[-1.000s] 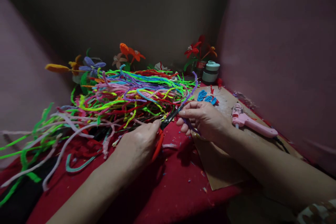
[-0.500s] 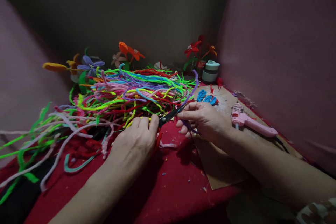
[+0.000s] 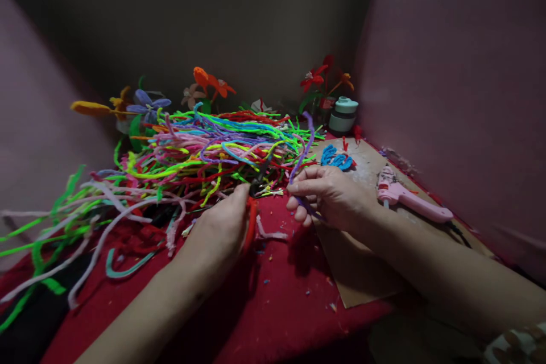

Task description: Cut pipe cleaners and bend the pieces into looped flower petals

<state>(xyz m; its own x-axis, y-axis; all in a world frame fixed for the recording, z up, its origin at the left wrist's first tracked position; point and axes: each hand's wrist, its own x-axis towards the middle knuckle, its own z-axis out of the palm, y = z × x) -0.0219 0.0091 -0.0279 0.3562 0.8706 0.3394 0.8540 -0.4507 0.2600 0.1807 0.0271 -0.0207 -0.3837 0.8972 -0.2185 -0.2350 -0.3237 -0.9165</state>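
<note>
Down on the red cloth (image 3: 281, 301) that covers the table, the left hand (image 3: 219, 230) has its grip clenched around the red handle of a pair of scissors (image 3: 251, 222). The dark blades point away from the person into the near edge of a big loose pile of pipe cleaners (image 3: 200, 151), green, pink, purple, yellow and red; whether the blades are parted cannot be told. Just beside them, the right hand (image 3: 330, 193) pinches a purple pipe cleaner (image 3: 305, 145) between thumb and fingers. It rises from the hand in a curve over the edge of the pile, and its lower end shows under the fingers.

The right wrist lies over a sheet of brown cardboard (image 3: 362, 278). On that sheet, behind the hand, lies a small blue looped shape (image 3: 336, 158), and to the right a pink glue gun (image 3: 412, 200). Farther back stand a pale green jar (image 3: 343, 115) and several finished flowers (image 3: 211, 84) along the wall.
</note>
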